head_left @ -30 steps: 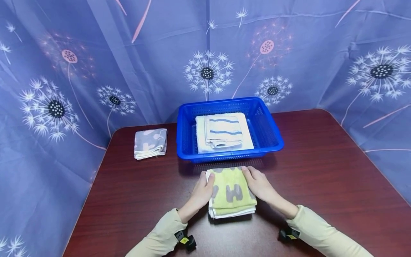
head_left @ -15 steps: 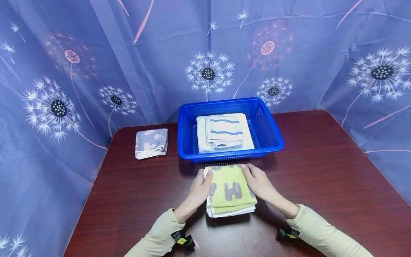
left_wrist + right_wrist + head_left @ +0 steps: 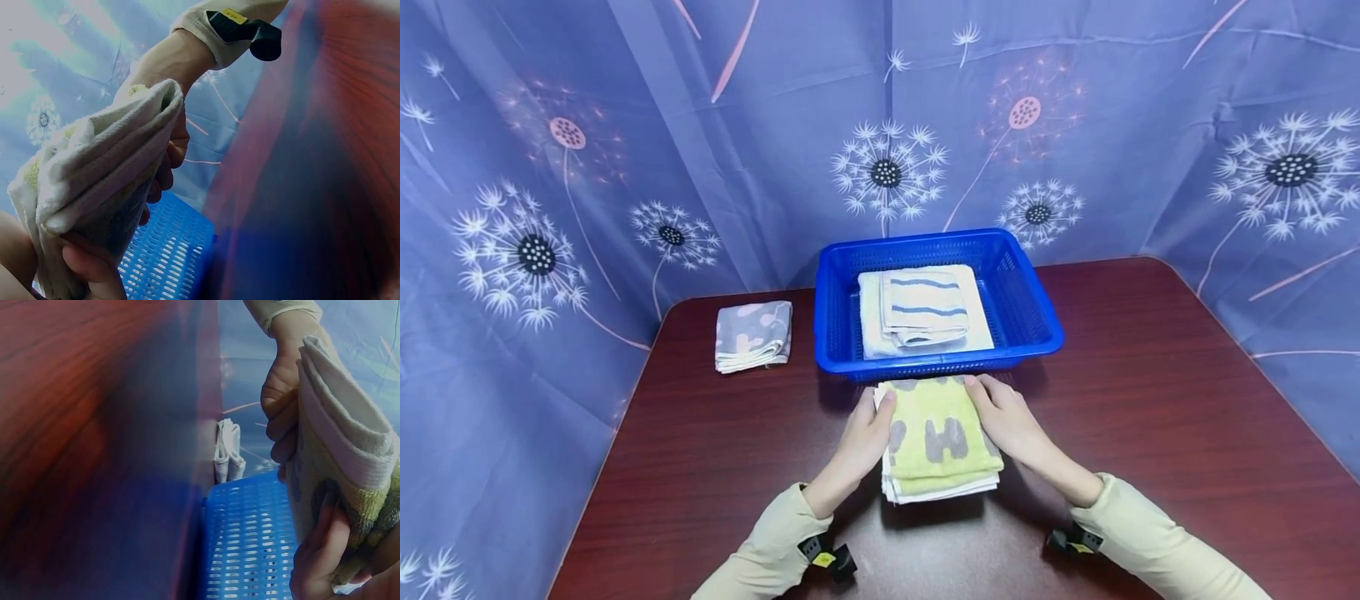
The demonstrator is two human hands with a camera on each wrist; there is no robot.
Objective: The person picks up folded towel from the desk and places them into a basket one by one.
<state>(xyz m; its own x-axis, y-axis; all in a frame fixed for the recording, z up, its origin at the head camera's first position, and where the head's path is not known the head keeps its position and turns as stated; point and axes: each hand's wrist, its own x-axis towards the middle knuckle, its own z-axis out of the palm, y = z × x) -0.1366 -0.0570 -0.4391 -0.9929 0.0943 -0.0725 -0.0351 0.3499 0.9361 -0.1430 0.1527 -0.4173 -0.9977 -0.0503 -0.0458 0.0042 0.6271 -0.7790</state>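
Observation:
A folded yellow-green towel (image 3: 943,437) with grey shapes and white layered edges is held up off the table in front of the basket. My left hand (image 3: 863,433) grips its left side, thumb on top and fingers curled underneath. The right hand (image 3: 1009,418) grips the far right corner the same way. In the left wrist view the towel (image 3: 106,162) shows its stacked white folds between both hands. From the right wrist, the fingers (image 3: 325,550) press against the towel's underside.
A blue plastic basket (image 3: 936,364) stands at the back of the table, holding a folded white towel (image 3: 871,312) with a blue-striped towel (image 3: 927,307) on top. Left of it lies a folded grey-and-pink towel (image 3: 752,336). A dandelion-print curtain (image 3: 760,150) hangs behind the table (image 3: 1150,392).
Both hands have carried the yellow-green towel slightly away from the body, closer to the basket's front rim. The basket and the other towels have stayed in place.

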